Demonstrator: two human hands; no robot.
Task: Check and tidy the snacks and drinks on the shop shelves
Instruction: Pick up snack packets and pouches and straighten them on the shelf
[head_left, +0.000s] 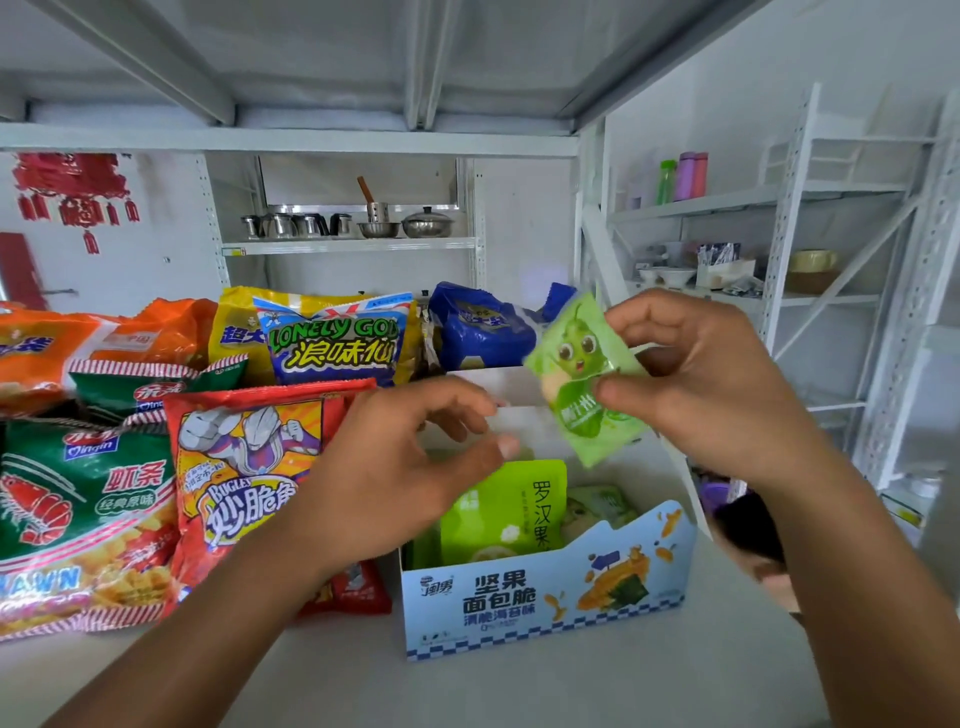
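Observation:
My right hand (696, 374) pinches a small green snack packet (576, 374) with a cartoon face, held up above a blue and white display box (545, 597) on the shelf. Inside the box stands a larger lime-green pouch (506, 512) and a small pale green packet (597, 506). My left hand (405, 467) hovers over the box's left side with loosely curled fingers and holds nothing. It partly hides a red crisp bag (249, 452).
Left of the box lie a green prawn-stick bag (78, 509), an orange bag (78, 343), a blue and yellow Lonely God bag (337, 338) and a dark blue bag (483, 327). White racks (779, 208) with cookware and bottles stand behind. A dark object (748, 525) sits at right.

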